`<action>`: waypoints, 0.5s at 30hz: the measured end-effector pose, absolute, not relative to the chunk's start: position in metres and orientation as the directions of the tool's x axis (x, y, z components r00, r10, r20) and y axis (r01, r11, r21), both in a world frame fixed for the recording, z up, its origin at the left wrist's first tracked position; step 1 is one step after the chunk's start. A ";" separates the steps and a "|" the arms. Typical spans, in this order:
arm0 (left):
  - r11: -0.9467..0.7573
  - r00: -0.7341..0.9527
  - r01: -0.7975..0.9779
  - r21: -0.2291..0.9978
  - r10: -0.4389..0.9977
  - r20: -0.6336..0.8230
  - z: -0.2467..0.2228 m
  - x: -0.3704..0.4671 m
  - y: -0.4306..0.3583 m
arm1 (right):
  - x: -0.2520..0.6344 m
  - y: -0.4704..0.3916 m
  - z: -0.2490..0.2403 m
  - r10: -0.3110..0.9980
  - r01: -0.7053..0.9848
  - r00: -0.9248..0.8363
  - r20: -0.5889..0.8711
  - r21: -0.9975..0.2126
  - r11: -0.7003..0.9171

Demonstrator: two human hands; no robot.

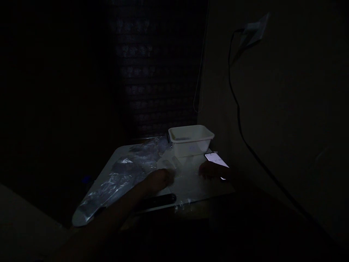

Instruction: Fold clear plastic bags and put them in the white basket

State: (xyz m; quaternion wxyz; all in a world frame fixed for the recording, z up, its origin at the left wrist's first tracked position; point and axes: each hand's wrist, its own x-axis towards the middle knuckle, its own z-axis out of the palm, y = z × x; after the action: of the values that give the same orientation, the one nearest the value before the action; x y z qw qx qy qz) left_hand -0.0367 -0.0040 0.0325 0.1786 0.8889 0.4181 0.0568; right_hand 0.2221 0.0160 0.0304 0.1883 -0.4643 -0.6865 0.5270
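My left hand [160,179] is closed in a loose fist over the white tabletop [215,189], its fingertips blurred and dim. Faint clear plastic [188,178] seems to lie between my two hands; whether it is gripped cannot be made out. To the right, my right hand [209,170] has its fingers curled downward beside a lit phone [218,159], partly covering it. Under my left wrist rests a long black bar-shaped object [162,199] with a rounded end. Crumpled clear plastic bags [131,165] spread over the table's left side.
A white plastic tub [192,145] stands at the back of the table, with something pale inside. A dark cable [238,112] runs down the right wall from an outlet [253,31]. Dark blinds [152,80] hang behind. The room is very dim.
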 end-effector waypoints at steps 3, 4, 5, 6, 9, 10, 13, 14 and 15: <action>-0.622 0.642 0.744 0.243 0.766 -0.006 0.023 -0.030 -0.009 | 0.216 0.019 0.016 0.876 0.420 -0.437 -0.205 -0.908 -0.003; -0.609 0.625 0.767 0.200 0.780 -0.021 0.019 -0.028 -0.011 | 0.214 0.020 0.013 0.894 0.425 -0.406 -0.191 -0.905 -0.001; -0.592 0.604 0.791 0.153 0.795 -0.049 0.015 -0.026 -0.013 | 0.210 0.022 0.010 0.911 0.434 -0.375 -0.173 -0.901 0.007; -0.578 0.586 0.810 0.103 0.806 -0.081 0.011 -0.025 -0.014 | 0.206 0.024 0.009 0.926 0.445 -0.348 -0.149 -0.895 0.023; -0.562 0.556 0.827 -0.005 0.819 -0.141 0.002 -0.024 -0.017 | 0.191 0.029 0.008 0.961 0.502 -0.274 -0.044 -0.858 0.104; -0.561 0.552 0.828 -0.023 0.821 -0.147 0.001 -0.025 -0.017 | 0.185 0.031 0.008 0.966 0.537 -0.259 -0.009 -0.833 0.136; -0.543 0.535 0.838 -0.050 0.837 -0.116 0.003 -0.030 -0.012 | 0.172 0.033 0.010 0.960 0.663 -0.274 0.064 -0.710 0.237; -0.530 0.525 0.846 -0.058 0.847 -0.083 0.005 -0.033 -0.009 | 0.170 0.033 0.011 0.957 0.701 -0.283 0.071 -0.665 0.257; -0.508 0.506 0.858 -0.070 0.861 -0.053 0.009 -0.035 -0.006 | 0.169 0.033 0.012 0.955 0.735 -0.286 0.073 -0.623 0.268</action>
State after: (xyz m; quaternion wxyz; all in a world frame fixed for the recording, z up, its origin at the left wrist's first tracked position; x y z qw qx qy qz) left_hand -0.0353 -0.0059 0.0090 -0.0173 0.8675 0.4954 -0.0402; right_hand 0.1694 0.0328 0.0118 0.2251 -0.5535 -0.7636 0.2446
